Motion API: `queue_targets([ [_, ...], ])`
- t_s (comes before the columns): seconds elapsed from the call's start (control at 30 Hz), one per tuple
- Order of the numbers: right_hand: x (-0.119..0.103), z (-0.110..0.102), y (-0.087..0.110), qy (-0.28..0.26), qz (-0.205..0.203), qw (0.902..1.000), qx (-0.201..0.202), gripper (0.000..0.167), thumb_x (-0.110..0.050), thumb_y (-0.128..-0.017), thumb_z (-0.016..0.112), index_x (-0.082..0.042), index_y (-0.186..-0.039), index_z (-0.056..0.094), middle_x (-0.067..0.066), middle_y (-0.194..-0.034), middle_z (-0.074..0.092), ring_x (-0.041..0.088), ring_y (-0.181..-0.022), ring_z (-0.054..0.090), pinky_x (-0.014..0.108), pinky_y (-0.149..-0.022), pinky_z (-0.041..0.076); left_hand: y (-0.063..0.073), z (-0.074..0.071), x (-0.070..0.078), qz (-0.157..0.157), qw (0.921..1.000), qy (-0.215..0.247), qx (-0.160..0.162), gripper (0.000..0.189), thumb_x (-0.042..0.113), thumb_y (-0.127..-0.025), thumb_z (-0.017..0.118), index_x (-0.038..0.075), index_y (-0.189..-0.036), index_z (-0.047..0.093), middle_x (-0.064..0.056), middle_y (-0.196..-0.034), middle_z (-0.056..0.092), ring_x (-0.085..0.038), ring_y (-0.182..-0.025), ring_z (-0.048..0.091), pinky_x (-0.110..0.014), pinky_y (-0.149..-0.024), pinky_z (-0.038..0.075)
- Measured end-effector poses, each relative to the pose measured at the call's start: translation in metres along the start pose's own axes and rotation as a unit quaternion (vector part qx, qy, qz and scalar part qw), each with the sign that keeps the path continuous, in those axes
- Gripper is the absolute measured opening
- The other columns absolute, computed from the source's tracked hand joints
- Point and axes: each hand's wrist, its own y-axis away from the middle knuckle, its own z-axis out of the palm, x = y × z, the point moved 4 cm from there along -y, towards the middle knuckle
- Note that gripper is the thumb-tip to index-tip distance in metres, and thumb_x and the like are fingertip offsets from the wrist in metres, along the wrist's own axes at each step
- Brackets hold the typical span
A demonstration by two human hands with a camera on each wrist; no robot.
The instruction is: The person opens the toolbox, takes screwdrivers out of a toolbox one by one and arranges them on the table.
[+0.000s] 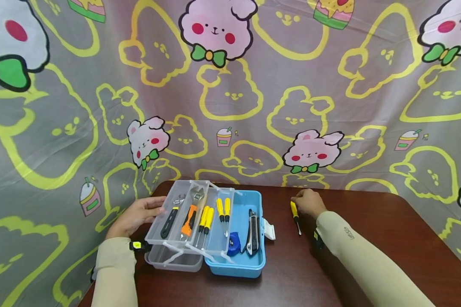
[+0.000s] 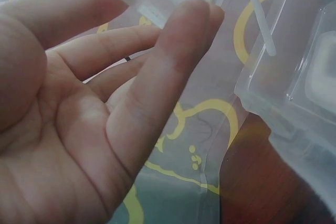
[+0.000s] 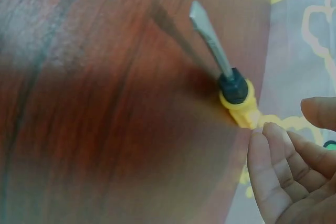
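Head view: the left hand (image 1: 136, 216), lower left, has loosely straight fingers at the clear tray (image 1: 157, 226)'s left edge; counter (image 1: 284, 264) runs between the blue box (image 1: 234, 271) and the yellow screwdriver (image 1: 294, 211), right of centre at the right hand (image 1: 310, 202). The left wrist view shows that tray's edge, top centre, meeting the spread fingers. In the right wrist view, right of centre, extended fingertips meet the screwdriver's handle end beside the counter's edge, thumb apart.

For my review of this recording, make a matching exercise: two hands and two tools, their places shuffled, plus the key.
Things:
1. Tape measure
2. Orange-and-black wrench
3. Left hand
4. Right hand

Places:
A. At the yellow screwdriver on the table
B. In the clear tray, beside the black-handled wrench
C. In the blue box, beside the utility knife
D. At the clear tray's edge

Pairs: 1-C, 2-B, 3-D, 4-A
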Motion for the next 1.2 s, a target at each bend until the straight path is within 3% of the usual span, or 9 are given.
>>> queue_targets([
  [0.23, -0.017, -0.007, 0.003, -0.003, -0.012, 0.9999, -0.007, 0.032, -0.026, -0.096, 0.063, 0.003, -0.11, 0.067, 0.013, -0.087, 0.067, 0.022, -0.067, 0.062, 0.033, -0.06, 0.053, 0.001, -0.001, 0.0, -0.006, 1.0, -0.004, 0.002, 0.058, 0.024, -0.095, 0.065, 0.001, -0.145, 0.044, -0.019, -0.136, 0.053, -0.028, -0.108, 0.062, -0.043, -0.087, 0.053],
  [0.4, -0.032, -0.008, 0.007, -0.003, -0.027, 0.9996, -0.01, 0.035, -0.029, -0.096, 0.062, 0.002, -0.113, 0.066, 0.017, -0.096, 0.068, 0.025, -0.073, 0.063, 0.034, -0.063, 0.053, 0.0, -0.001, 0.0, 0.011, 0.9999, 0.004, -0.008, 0.058, 0.022, -0.095, 0.065, -0.002, -0.144, 0.043, -0.023, -0.137, 0.052, -0.029, -0.107, 0.062, -0.042, -0.085, 0.054],
  [0.57, -0.046, -0.008, 0.009, -0.003, -0.047, 0.9989, -0.01, 0.037, -0.031, -0.096, 0.062, 0.001, -0.116, 0.065, 0.013, -0.091, 0.068, 0.021, -0.073, 0.062, 0.033, -0.065, 0.054, 0.0, -0.001, 0.0, 0.014, 0.9999, 0.005, -0.009, 0.057, 0.021, -0.095, 0.065, -0.002, -0.144, 0.044, -0.022, -0.136, 0.053, -0.029, -0.106, 0.063, -0.041, -0.084, 0.054],
  [0.93, -0.089, 0.001, 0.019, -0.013, -0.104, 0.9943, -0.018, 0.026, -0.027, -0.095, 0.064, -0.004, -0.107, 0.068, 0.005, -0.084, 0.066, 0.02, -0.07, 0.063, 0.033, -0.063, 0.055, -0.005, -0.001, 0.002, 0.009, 1.0, 0.002, -0.004, 0.059, 0.024, -0.094, 0.066, 0.0, -0.144, 0.045, -0.02, -0.136, 0.053, -0.029, -0.107, 0.062, -0.042, -0.085, 0.053],
  [1.2, -0.116, 0.02, 0.034, -0.033, -0.14, 0.9887, -0.042, 0.021, -0.024, -0.095, 0.066, -0.006, -0.103, 0.071, 0.002, -0.081, 0.065, 0.021, -0.07, 0.062, 0.033, -0.062, 0.054, 0.001, 0.0, -0.002, 0.001, 1.0, 0.008, 0.003, 0.058, 0.022, -0.094, 0.066, 0.0, -0.143, 0.045, -0.02, -0.134, 0.054, -0.029, -0.105, 0.063, -0.042, -0.085, 0.054],
])
